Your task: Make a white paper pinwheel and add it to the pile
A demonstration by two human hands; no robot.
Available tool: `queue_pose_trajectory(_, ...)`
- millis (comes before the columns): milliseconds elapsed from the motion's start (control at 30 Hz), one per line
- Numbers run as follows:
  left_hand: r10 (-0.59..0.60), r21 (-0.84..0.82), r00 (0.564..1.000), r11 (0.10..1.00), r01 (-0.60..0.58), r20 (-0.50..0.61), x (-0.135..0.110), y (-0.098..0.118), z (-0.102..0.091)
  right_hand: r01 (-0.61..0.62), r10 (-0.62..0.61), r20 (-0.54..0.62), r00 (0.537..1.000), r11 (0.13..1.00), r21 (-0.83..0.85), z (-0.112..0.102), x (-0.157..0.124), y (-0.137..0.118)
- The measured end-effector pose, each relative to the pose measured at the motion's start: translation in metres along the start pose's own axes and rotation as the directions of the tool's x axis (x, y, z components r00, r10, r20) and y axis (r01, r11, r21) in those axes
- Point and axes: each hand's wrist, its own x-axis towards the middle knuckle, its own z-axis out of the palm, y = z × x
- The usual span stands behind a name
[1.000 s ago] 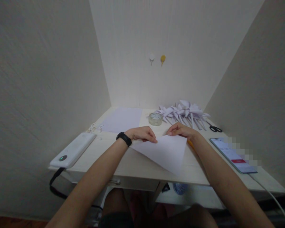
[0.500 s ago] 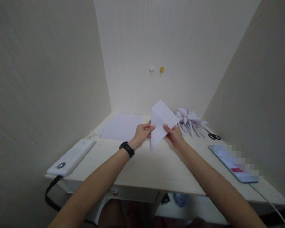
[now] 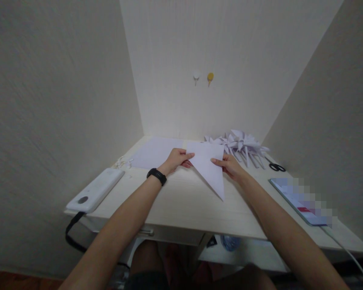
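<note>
A folded sheet of white paper [image 3: 209, 165] is held over the middle of the desk, with one long pointed corner hanging toward me. My left hand [image 3: 179, 159] pinches its left edge, thumb on top and fingers underneath. On the right side, my right hand [image 3: 230, 166] grips the paper between thumb and fingers. Behind and to the left lies flat white paper [image 3: 157, 151]. Several white paper pinwheels [image 3: 240, 143] with rolled paper sticks are piled at the back right, just beyond my right hand.
Black-handled scissors [image 3: 276, 166] lie at the right, near a tablet [image 3: 299, 203] with a cable. A white device [image 3: 97, 190] with a black strap rests on the desk's [image 3: 169, 201] left. Small white bits [image 3: 124, 163] lie behind it. Two hooks [image 3: 210, 76] are on the wall.
The paper has been turned and lowered: its point now hangs at the lower right instead of the lower left. Both hands still hold it. The view has tilted slightly downward.
</note>
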Motion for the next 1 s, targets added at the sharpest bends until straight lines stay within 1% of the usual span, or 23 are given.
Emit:
queue_pose_trajectory(67,-0.024,-0.003,0.998,1.000,0.024,0.057,0.000,-0.001,0.000,-0.004,0.004,-0.016,1.000,1.000,0.016,0.000,0.001,0.002)
queue_pose_trajectory(133,-0.045,-0.001,0.994,0.999,0.045,0.100,-0.001,-0.002,-0.001,-0.017,0.017,0.001,1.000,1.000,0.025,-0.001,0.001,0.002)
queue_pose_trajectory(267,-0.073,-0.025,0.991,0.997,0.076,0.108,0.000,-0.004,-0.003,-0.024,0.017,0.080,0.997,0.997,0.080,-0.003,-0.003,-0.002)
queue_pose_trajectory(333,-0.085,-0.059,0.987,0.994,0.094,0.135,0.000,-0.004,-0.006,-0.012,-0.001,0.111,0.994,0.993,0.120,-0.002,-0.005,-0.005)
queue_pose_trajectory(433,-0.109,-0.108,0.973,0.985,0.133,0.202,-0.001,-0.003,-0.011,-0.029,0.011,0.126,0.992,0.989,0.146,0.000,-0.006,-0.006)
queue_pose_trajectory(500,-0.130,-0.133,0.965,0.977,0.164,0.228,-0.002,-0.002,-0.014,-0.049,0.031,0.113,0.993,0.986,0.162,0.001,-0.006,-0.006)
queue_pose_trajectory(567,-0.141,-0.162,0.962,0.970,0.182,0.235,-0.002,-0.001,-0.016,-0.049,0.033,0.090,0.995,0.983,0.177,0.003,-0.006,-0.006)
queue_pose_trajectory(667,-0.125,-0.207,0.966,0.963,0.174,0.227,-0.002,0.000,-0.016,-0.027,0.018,0.053,0.998,0.985,0.171,0.005,-0.006,-0.006)
queue_pose_trajectory(733,-0.109,-0.236,0.974,0.959,0.155,0.198,-0.002,0.002,-0.014,-0.003,-0.001,0.022,1.000,0.987,0.163,0.007,-0.006,-0.006)
queue_pose_trajectory(800,-0.081,-0.287,0.988,0.951,0.117,0.135,-0.002,0.004,-0.011,0.051,-0.047,-0.033,0.998,0.988,0.148,0.011,-0.005,-0.005)
queue_pose_trajectory(867,-0.049,-0.352,0.996,0.934,0.071,0.070,-0.003,0.007,-0.007,0.151,-0.135,-0.146,0.980,0.983,0.105,0.017,-0.003,-0.003)
queue_pose_trajectory(900,-0.037,-0.381,0.998,0.923,0.055,0.054,-0.003,0.008,-0.005,0.214,-0.197,-0.213,0.957,0.975,0.060,0.020,-0.002,-0.001)
queue_pose_trajectory(967,-0.031,-0.404,0.996,0.913,0.061,0.081,-0.004,0.009,0.000,0.331,-0.337,-0.319,0.886,0.941,-0.075,0.027,-0.002,0.003)
queue_pose_trajectory(1000,-0.030,-0.391,0.993,0.918,0.072,0.112,-0.004,0.009,0.003,0.373,-0.404,-0.334,0.852,0.915,-0.155,0.031,-0.004,0.005)
